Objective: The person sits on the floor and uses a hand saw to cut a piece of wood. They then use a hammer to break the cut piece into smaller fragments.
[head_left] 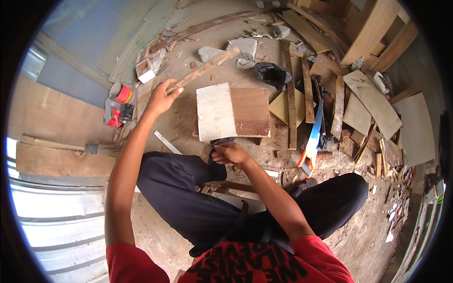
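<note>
Left hand [165, 95]: you're gripping the wooden strip [207, 67] by its lower end, upper left of centre, perhaps for reach | right hand [231, 154]: you're half-curling it mid-frame, any hold impossible to tell

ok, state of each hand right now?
Left hand: closed, holding a wooden strip.
Right hand: partly curled; cannot tell if it holds anything.
</note>
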Tool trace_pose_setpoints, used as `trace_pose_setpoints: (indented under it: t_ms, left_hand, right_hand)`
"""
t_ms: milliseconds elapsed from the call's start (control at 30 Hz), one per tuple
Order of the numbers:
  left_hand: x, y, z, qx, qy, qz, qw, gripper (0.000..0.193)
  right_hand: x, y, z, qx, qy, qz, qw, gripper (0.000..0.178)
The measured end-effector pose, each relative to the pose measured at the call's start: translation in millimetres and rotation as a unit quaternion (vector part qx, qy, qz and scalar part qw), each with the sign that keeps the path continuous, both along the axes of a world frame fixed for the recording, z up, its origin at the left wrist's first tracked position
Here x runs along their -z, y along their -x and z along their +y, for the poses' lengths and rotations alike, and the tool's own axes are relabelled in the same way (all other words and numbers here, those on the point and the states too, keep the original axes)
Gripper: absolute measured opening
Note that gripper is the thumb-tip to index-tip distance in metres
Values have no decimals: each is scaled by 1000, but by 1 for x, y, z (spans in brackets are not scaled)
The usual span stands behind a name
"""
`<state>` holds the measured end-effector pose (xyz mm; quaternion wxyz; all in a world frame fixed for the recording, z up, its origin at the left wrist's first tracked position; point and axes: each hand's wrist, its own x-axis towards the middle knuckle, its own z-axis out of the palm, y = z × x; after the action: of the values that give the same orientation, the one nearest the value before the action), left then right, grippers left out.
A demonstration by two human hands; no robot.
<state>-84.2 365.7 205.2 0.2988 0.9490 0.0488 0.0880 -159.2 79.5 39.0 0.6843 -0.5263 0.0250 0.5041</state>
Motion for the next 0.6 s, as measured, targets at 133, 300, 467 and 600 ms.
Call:
trace_pose_setpoints:
  t_ms: [133, 300, 467, 600]
  left_hand:
    - [18, -24, -74, 112, -108, -43, 987, 36]
    - [77, -32, -169, 65, -90, -18, 994, 35]
    - [139, -2, -233, 28, -17, -37, 999, 35]
    - [160, 8, -238, 90, -40, -19, 995, 34]
  right_hand:
    - [8, -30, -65, 58, 10, -211, 976, 32]
    - [17, -50, -174, 254, 57, -225, 939, 30]
    - [64, -33, -268, 528, 160, -101, 828, 24]
    - [93, -16, -275, 527, 216, -53, 820, 25]
